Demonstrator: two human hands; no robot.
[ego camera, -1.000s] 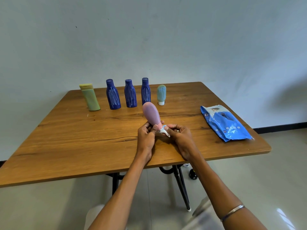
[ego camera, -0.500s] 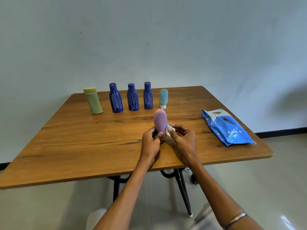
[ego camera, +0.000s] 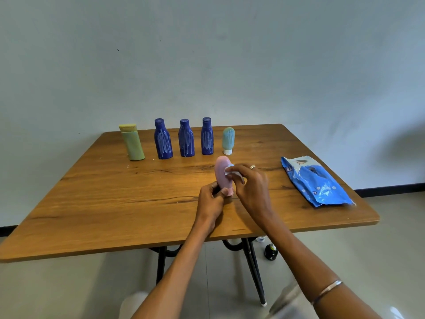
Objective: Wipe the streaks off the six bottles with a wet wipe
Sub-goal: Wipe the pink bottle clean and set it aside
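I am pinching the wet wipe (ego camera: 230,169) in my right hand (ego camera: 249,187) against the pink bottle (ego camera: 222,173), gripping its bottom with my left hand (ego camera: 210,199) above the table (ego camera: 115,203) to keep it steady (the other five are waiting in a row).

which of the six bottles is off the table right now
The pink bottle. The left hand grips its lower end while the right hand presses a wet wipe to it. The other five stand in a row at the back.

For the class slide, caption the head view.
Left hand holds pink bottle; right hand rubs it with wet wipe.
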